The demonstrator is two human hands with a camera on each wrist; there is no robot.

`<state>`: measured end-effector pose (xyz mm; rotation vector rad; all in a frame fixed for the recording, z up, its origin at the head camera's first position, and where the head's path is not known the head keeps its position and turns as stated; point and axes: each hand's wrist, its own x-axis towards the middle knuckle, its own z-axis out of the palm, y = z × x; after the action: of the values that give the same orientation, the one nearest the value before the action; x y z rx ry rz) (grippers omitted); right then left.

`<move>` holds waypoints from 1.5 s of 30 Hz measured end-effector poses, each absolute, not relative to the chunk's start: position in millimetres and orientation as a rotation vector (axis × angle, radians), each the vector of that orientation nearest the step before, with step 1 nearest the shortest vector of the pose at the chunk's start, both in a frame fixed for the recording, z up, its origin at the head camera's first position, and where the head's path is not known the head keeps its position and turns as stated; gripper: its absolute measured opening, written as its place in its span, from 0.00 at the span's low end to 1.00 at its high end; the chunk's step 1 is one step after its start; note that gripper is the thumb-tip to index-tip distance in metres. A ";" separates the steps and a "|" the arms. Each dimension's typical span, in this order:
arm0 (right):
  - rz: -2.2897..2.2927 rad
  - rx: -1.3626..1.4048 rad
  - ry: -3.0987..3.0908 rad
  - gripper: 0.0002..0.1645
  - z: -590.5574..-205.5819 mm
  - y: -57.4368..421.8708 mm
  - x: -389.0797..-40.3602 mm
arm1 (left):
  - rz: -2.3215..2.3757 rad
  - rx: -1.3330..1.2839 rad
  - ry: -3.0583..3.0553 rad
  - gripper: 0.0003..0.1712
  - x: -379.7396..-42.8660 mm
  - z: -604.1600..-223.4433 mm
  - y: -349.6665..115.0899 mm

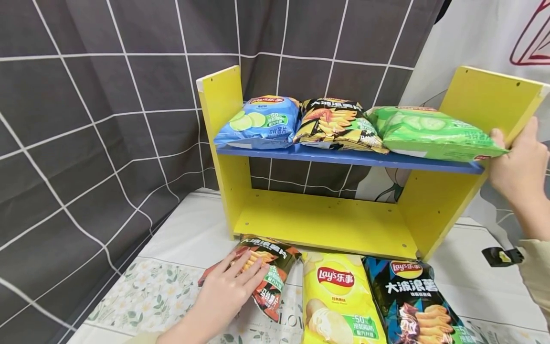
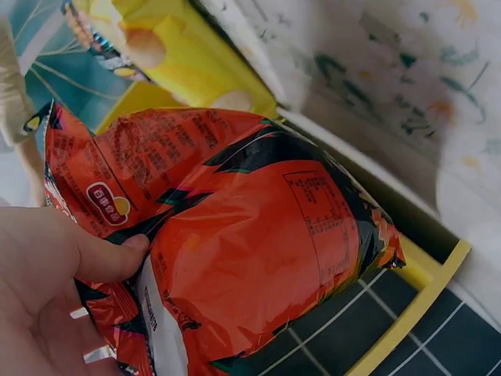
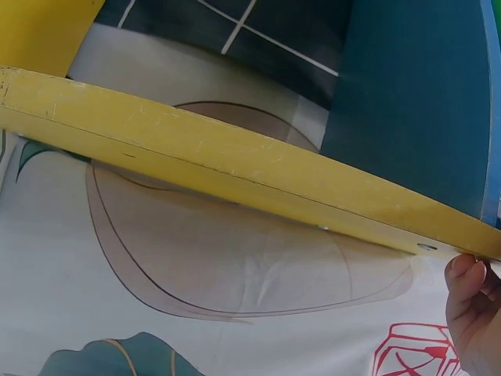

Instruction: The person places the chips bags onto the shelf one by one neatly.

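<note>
My left hand (image 1: 227, 289) grips a red-and-black bag of potato chips (image 1: 278, 279) in front of the shelf's lower left corner. In the left wrist view the thumb presses the chip bag's (image 2: 250, 251) red back, with the fingers around the far side. My right hand (image 1: 522, 165) holds the right side panel of a yellow shelf (image 1: 322, 222), thumb on the inner side and fingers outside. The right wrist view shows only part of that hand (image 3: 476, 313), at the panel's edge. Near the right thumb lies a green chip bag (image 1: 434, 134).
A blue chip bag (image 1: 262, 123) and a black-and-gold one (image 1: 337, 125) lie beside the green bag on the blue board (image 1: 343, 160). Yellow (image 1: 339, 296) and dark blue (image 1: 418, 296) bags lie before the shelf. A dark gridded curtain (image 1: 142, 95) hangs left and behind.
</note>
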<state>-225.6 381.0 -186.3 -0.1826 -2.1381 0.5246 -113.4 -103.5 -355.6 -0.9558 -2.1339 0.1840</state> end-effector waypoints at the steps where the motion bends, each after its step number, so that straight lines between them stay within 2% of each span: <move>1: 0.524 -0.179 -2.136 0.09 -186.2 380.9 -225.6 | 0.178 -0.948 -2.119 0.22 -113.7 -353.7 -103.5; 13: 0.525 -0.176 -2.134 0.09 -185.9 381.3 -226.0 | 0.073 -0.872 -2.026 0.22 -136.5 -342.0 -100.3; 18: 0.497 -0.173 -2.136 0.09 -185.0 382.5 -226.4 | 0.108 -0.839 -2.017 0.21 -150.8 -346.1 -98.0; 26: 0.530 -0.174 -2.126 0.06 -185.8 381.3 -226.3 | 0.155 -0.775 -2.092 0.25 -168.2 -356.3 -96.9; 34: 0.517 -0.171 -2.129 0.07 -186.0 381.0 -225.8 | 0.144 -0.798 -2.076 0.23 -182.7 -370.4 -95.5; 37: 0.505 -0.162 -2.127 0.13 -186.6 380.5 -226.1 | 0.136 -0.803 -2.099 0.24 -186.3 -374.1 -94.4; 40: 0.507 -0.157 -2.121 0.13 -186.6 380.2 -226.4 | 0.143 -0.802 -2.132 0.26 -188.5 -376.6 -92.8; 44: 0.509 -0.170 -2.123 0.08 -186.1 380.0 -226.1 | 0.175 -0.790 -2.188 0.28 -191.6 -378.8 -89.3; 45: 0.509 -0.170 -2.122 0.11 -186.2 379.7 -225.9 | 0.184 -0.785 -2.202 0.28 -192.6 -378.9 -88.2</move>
<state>-225.9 379.7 -186.2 -0.1705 -2.1223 0.5093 -192.6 -88.2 -378.9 -0.7848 -2.2023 0.1840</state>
